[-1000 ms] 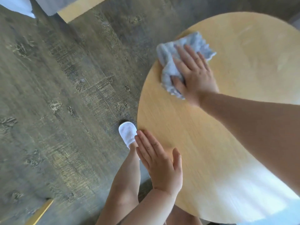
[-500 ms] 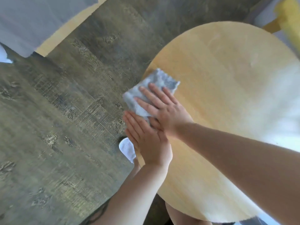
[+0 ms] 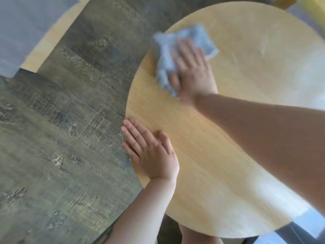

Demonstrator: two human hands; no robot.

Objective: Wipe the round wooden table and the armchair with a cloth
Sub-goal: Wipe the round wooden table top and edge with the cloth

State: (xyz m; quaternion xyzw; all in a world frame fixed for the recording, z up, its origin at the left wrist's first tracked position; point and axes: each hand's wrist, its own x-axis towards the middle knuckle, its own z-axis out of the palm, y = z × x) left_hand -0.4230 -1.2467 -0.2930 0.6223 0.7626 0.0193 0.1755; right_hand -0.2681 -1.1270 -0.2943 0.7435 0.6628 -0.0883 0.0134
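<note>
Cloth (image 3: 182,50) lies under right hand (image 3: 191,73) flat fingers (image 3: 184,48) on table (image 3: 246,85).

1. Views: one, a wide-angle camera worn on the head.
2. Position: above the near-left edge of the round wooden table (image 3: 219,155), close over it.
3. Direction: forward and steeply down; the table top fills the right side, the dark plank floor (image 3: 61,138) the left.
4. Nearness: both forearms enter from the bottom and right edges; the left hand (image 3: 151,152) and right hand (image 3: 191,71) appear large.
5. Distortion: straight lines bow toward the edges of the view.
6. Shared coverage: none, single view.
</note>
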